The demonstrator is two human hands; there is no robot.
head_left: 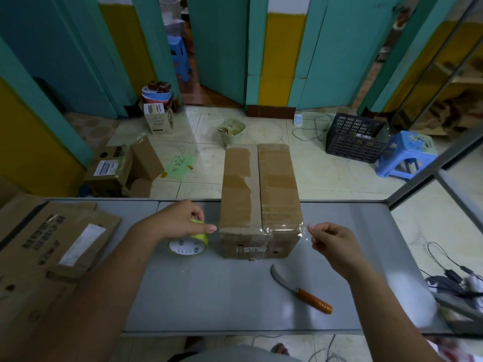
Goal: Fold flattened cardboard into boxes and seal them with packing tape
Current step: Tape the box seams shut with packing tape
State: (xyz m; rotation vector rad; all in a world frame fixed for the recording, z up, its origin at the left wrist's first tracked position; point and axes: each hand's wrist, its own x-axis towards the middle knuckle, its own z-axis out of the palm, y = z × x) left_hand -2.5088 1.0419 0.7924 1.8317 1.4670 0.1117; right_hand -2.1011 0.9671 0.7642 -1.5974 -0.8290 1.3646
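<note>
While one long brown cardboard box (261, 199) lies lengthwise on the grey tabletop (209, 296), its far end overhanging the table's far edge, both hands work at its near end. The left hand (180, 220) is just left of the box. Its fingers are curled over the top of the single yellow-green roll of packing tape (188, 244), which stands on edge on the table with its white face toward the camera, and its thumb and forefinger reach toward the box. The right hand (332, 241) is just right of the box, its fingers curled and its thumb and forefinger pinching the free end of one clear tape strip (287, 229). The strip lies glossy across the box's near right top edge. The two top flaps meet along a centre seam that already carries brown tape.

One curved knife with an orange wooden handle (300, 291) lies on the table nearer the camera than the box, touching neither hand. Well left of the box is a stack of flattened brown cardboard sheets (52, 246). There are at least two, and the exact number cannot be told.

On the floor beyond the box stand one pale green bin (232, 133), one black plastic crate (355, 138) and two blue plastic stools, one to the right (405, 155) and one in the doorway (180, 56).
</note>
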